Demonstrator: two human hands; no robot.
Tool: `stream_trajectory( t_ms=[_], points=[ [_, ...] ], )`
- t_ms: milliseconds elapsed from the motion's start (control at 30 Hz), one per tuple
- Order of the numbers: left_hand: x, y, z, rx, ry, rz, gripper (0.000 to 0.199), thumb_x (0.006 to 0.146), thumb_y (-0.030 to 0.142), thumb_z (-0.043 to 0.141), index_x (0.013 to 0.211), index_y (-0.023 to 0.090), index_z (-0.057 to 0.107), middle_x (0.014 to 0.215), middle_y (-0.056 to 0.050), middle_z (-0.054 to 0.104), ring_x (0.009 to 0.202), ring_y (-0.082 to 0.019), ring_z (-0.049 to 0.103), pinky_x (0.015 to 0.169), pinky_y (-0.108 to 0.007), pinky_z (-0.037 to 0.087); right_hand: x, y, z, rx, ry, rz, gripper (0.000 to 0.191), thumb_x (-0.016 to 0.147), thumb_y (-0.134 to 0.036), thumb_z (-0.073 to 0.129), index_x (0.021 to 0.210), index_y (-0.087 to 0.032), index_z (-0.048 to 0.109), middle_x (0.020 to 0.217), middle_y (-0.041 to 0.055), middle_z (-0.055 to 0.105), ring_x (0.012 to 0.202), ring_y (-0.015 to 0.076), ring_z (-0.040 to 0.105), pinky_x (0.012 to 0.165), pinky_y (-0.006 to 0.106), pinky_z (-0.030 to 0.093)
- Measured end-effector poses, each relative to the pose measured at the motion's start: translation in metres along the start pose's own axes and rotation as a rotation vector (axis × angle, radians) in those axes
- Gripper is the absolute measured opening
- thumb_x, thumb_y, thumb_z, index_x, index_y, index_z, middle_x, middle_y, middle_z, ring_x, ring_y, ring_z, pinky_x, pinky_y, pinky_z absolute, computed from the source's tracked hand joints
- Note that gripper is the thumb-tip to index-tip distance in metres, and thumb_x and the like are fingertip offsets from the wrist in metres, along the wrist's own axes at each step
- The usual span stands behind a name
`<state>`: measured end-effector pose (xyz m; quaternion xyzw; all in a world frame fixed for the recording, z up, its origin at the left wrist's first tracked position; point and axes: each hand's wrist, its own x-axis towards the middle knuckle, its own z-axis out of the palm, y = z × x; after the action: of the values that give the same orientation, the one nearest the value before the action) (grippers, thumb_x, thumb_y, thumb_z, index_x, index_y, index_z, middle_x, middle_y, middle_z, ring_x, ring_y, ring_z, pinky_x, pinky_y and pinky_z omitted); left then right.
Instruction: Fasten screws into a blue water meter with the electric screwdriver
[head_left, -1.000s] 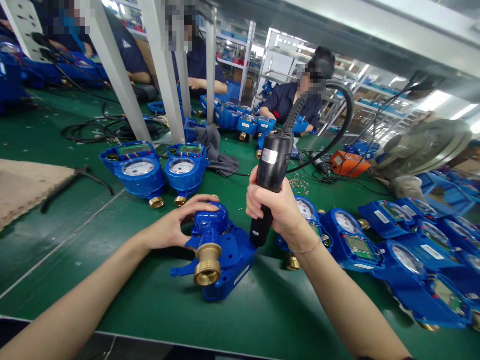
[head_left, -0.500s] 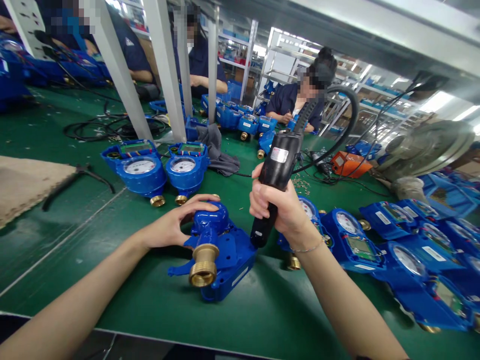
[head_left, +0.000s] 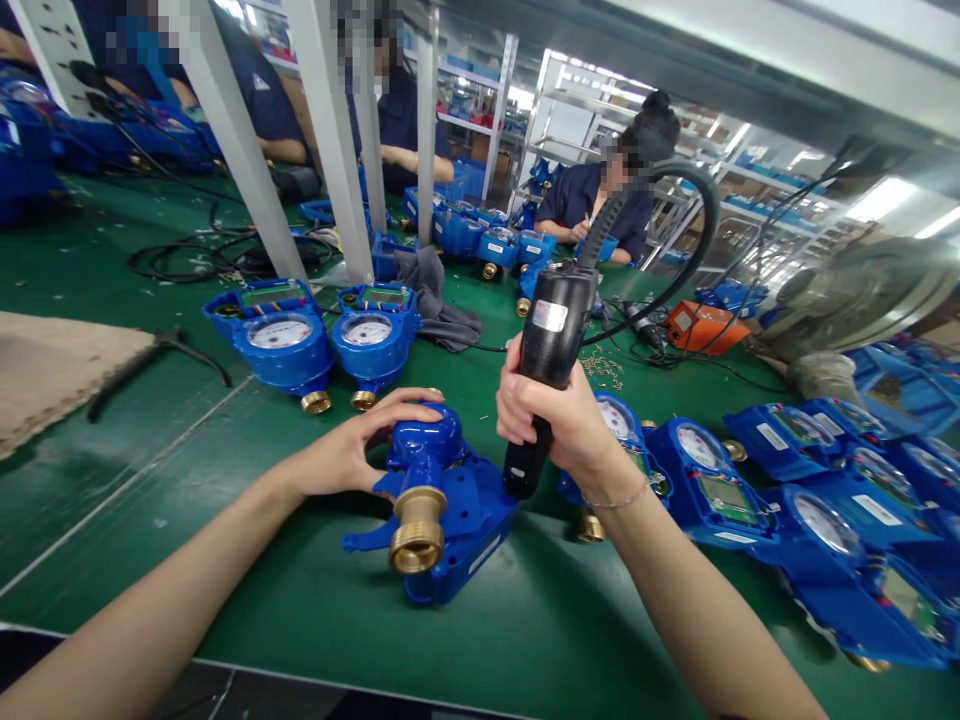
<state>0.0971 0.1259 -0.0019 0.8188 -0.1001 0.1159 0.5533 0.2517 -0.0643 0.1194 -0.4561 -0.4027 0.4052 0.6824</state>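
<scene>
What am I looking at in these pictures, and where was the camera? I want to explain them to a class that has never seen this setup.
This view comes from a camera worn on a person's head, looking forward and down, so the arms reaching in from the bottom are the wearer's own. No machine is involved. The left hand curls over the top of a blue water meter with a brass fitting, which lies on a green workbench mat. The right hand grips a black corded electric screwdriver upright, its lower end beside the meter. More blue water meters lie nearby, and a co-worker sits farther away.
</scene>
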Motion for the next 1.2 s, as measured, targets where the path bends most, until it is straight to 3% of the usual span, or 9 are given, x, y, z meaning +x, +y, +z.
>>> stream_trajectory(
  t_ms=[333, 667, 967, 1200],
  points=[
    [-0.003, -0.002, 0.0, -0.028, 0.006, -0.021, 0.072, 0.071, 0.026, 0.081, 0.134, 0.032, 0.049, 0.152, -0.01, 0.026, 0.143, -0.033, 0.026, 0.115, -0.052, 0.031, 0.004, -0.002, -0.002, 0.019, -0.009, 0.03, 0.027, 0.076, -0.019, 0.069, 0.084, -0.021, 0.044, 0.047, -0.0116, 0.042, 0.036, 0.0054, 0.035, 0.041, 0.018, 0.034],
    [-0.003, 0.0, 0.0, -0.003, 0.01, 0.012, 0.069, 0.072, 0.024, 0.08, 0.133, 0.033, 0.049, 0.15, -0.01, 0.028, 0.142, -0.034, 0.026, 0.115, -0.052, 0.03, 0.004, -0.007, 0.006, -0.059, -0.097, -0.003, 0.025, 0.072, -0.005, 0.056, 0.091, -0.02, 0.049, 0.049, -0.0108, 0.046, 0.037, 0.0057, 0.04, 0.043, 0.018, 0.036],
    [-0.003, -0.002, -0.001, -0.037, -0.002, -0.006, 0.072, 0.07, 0.022, 0.082, 0.134, 0.032, 0.049, 0.151, -0.01, 0.027, 0.142, -0.032, 0.027, 0.115, -0.051, 0.03, -0.002, 0.0, -0.006, 0.025, 0.068, -0.077, 0.025, 0.075, -0.008, 0.056, 0.095, -0.02, 0.049, 0.051, -0.011, 0.044, 0.037, 0.0048, 0.035, 0.041, 0.018, 0.035],
    [-0.003, -0.001, 0.0, -0.04, 0.006, -0.015, 0.07, 0.072, 0.022, 0.08, 0.134, 0.032, 0.049, 0.151, -0.01, 0.026, 0.143, -0.032, 0.025, 0.115, -0.052, 0.03, -0.002, 0.001, -0.003, 0.02, -0.055, -0.049, 0.026, 0.074, -0.005, 0.058, 0.094, -0.02, 0.05, 0.05, -0.0108, 0.047, 0.037, 0.0045, 0.038, 0.043, 0.018, 0.037]
  ],
)
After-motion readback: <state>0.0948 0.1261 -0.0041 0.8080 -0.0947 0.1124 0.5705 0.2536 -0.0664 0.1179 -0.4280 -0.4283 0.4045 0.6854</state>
